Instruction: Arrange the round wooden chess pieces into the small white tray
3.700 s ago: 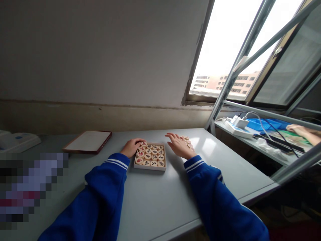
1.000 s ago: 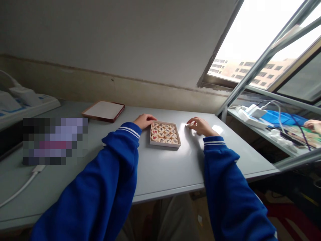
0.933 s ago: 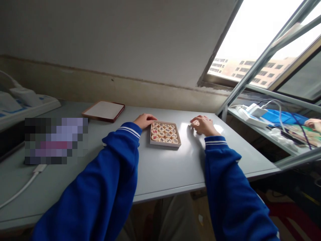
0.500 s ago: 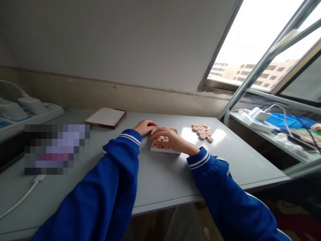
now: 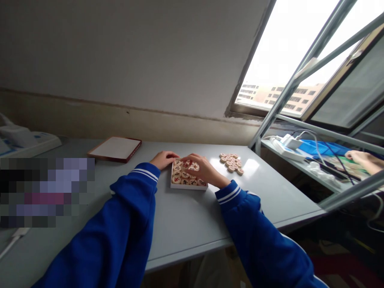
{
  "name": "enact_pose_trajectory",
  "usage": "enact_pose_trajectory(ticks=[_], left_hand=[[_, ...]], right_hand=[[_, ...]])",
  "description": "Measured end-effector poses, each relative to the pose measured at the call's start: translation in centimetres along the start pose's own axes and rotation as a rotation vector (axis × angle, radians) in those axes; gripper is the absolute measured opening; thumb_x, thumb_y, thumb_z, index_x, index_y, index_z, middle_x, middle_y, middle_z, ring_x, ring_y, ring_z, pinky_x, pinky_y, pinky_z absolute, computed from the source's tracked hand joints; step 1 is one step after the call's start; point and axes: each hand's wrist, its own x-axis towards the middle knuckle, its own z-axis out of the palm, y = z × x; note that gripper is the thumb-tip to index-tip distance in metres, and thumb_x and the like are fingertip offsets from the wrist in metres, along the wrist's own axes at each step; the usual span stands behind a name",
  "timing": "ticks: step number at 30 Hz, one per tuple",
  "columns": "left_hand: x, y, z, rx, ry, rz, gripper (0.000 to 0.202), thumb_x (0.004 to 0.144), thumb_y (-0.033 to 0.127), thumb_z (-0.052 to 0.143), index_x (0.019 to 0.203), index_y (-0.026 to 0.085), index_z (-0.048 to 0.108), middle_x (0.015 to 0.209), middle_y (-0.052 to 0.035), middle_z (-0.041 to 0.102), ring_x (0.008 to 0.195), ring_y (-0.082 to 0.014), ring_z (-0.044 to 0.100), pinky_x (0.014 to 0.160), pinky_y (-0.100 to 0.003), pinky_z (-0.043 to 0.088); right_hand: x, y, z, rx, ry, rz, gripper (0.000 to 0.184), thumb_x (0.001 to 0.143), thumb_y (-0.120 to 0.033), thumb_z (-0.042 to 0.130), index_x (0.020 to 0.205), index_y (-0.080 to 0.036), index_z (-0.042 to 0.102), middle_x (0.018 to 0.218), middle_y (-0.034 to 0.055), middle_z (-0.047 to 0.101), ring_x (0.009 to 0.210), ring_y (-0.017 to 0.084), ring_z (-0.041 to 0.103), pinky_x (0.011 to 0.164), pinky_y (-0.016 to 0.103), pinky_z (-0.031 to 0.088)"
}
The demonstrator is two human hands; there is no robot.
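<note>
Many light-looking, stiff pieces (image 5: 229, 163): pinch rims. Your left hand (image 5: 163, 160) touches the box (image 5: 189, 187), right hand (image 5: 204, 169) above; grips unclear.

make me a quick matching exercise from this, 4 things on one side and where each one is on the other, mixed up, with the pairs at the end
Things
1. left hand
2. right hand
3. loose round pieces
4. flat lid

Places
A. clustered on the desk, right of the white box
B. left of both hands, pale face up, dark red side showing
C. over the white box, hiding part of what is in it
D. at the far left corner of the white box

Pairs
1-D
2-C
3-A
4-B
</note>
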Motion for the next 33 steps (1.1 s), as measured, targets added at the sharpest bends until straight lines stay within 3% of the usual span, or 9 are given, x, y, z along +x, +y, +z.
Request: enact_pose_trajectory(ticks=[5,9,11,13,16,21,24,29,33], left_hand=[[0.0,-0.1,0.1,-0.019,0.001,-0.001,0.034,0.062,0.025,0.047,0.087,0.010,0.064,0.092,-0.0090,0.066,0.089,-0.0210,0.058,0.083,-0.030,0.042],[-0.1,0.1,0.1,-0.006,0.013,-0.005,0.033,0.064,0.024,0.046,0.088,0.011,0.064,0.091,-0.0093,0.066,0.089,-0.0211,0.058,0.083,-0.030,0.042],[-0.1,0.2,0.1,-0.005,0.015,-0.003,0.032,0.064,0.023,0.046,0.087,0.011,0.065,0.091,-0.0091,0.066,0.088,-0.0209,0.059,0.083,-0.030,0.042],[-0.1,0.3,0.0,-0.003,0.017,-0.009,0.031,0.064,0.022,0.046,0.086,0.011,0.065,0.091,-0.0087,0.067,0.088,-0.0204,0.059,0.083,-0.029,0.042],[-0.2,0.3,0.0,0.005,0.013,-0.018,0.030,0.065,0.022,0.046,0.086,0.012,0.065,0.092,-0.0083,0.067,0.088,-0.0201,0.059,0.083,-0.029,0.042],[-0.1,0.1,0.0,0.031,0.018,0.006,0.031,0.065,0.025,0.048,0.087,0.011,0.065,0.094,-0.0092,0.066,0.091,-0.0214,0.058,0.085,-0.030,0.041],[0.0,-0.2,0.0,0.032,0.019,0.023,0.031,0.065,0.024,0.047,0.087,0.012,0.065,0.094,-0.0087,0.066,0.092,-0.0211,0.057,0.087,-0.030,0.040],[0.2,-0.3,0.1,0.021,0.022,0.031,0.029,0.065,0.025,0.048,0.085,0.014,0.065,0.093,-0.0073,0.067,0.091,-0.0200,0.058,0.086,-0.030,0.041],[0.0,-0.1,0.0,0.016,0.027,0.028,0.029,0.063,0.024,0.048,0.084,0.014,0.065,0.091,-0.0071,0.067,0.090,-0.0210,0.058,0.086,-0.031,0.042]], right_hand=[[-2.6,4.2,-3.0,-0.038,0.075,0.031,0.023,0.080,-0.032,0.051,0.097,-0.020,0.060,0.092,0.0057,0.057,0.079,0.014,0.055,0.074,0.029,0.043],[-5.4,7.9,-5.0,-0.397,0.077,0.232,0.014,0.078,-0.028,0.053,0.084,-0.023,0.064,0.094,0.0050,0.061,0.088,0.022,0.053,0.081,0.043,0.036],[-6.1,8.6,-5.4,-0.468,0.097,0.296,0.012,0.076,-0.025,0.055,0.083,-0.024,0.065,0.097,0.0054,0.061,0.093,0.025,0.051,0.081,0.047,0.035],[-6.0,8.1,-5.3,-0.419,0.116,0.260,0.014,0.076,-0.024,0.055,0.086,-0.024,0.064,0.097,0.0055,0.060,0.094,0.024,0.051,0.081,0.045,0.036],[-4.7,4.9,-4.5,-0.239,0.070,0.094,0.021,0.079,-0.025,0.051,0.098,-0.024,0.060,0.100,0.0047,0.059,0.094,0.020,0.052,0.083,0.039,0.039],[-1.3,-1.8,-2.3,-0.015,-0.213,-0.150,0.028,0.079,-0.028,0.054,0.107,-0.025,0.056,0.109,0.0025,0.055,0.100,0.016,0.049,0.087,0.030,0.039],[-0.2,-3.3,-0.9,0.014,-0.326,-0.204,0.023,0.079,-0.028,0.054,0.101,-0.022,0.059,0.105,0.0028,0.058,0.098,0.016,0.051,0.086,0.027,0.039],[-0.3,-2.8,0.7,0.082,-0.204,-0.169,0.018,0.077,-0.027,0.058,0.093,-0.020,0.060,0.097,0.0032,0.060,0.092,0.015,0.053,0.082,0.026,0.040],[-1.0,-2.6,0.3,0.100,-0.026,-0.039,0.018,0.075,-0.025,0.059,0.093,-0.019,0.058,0.092,0.0031,0.061,0.086,0.014,0.055,0.077,0.027,0.042]])
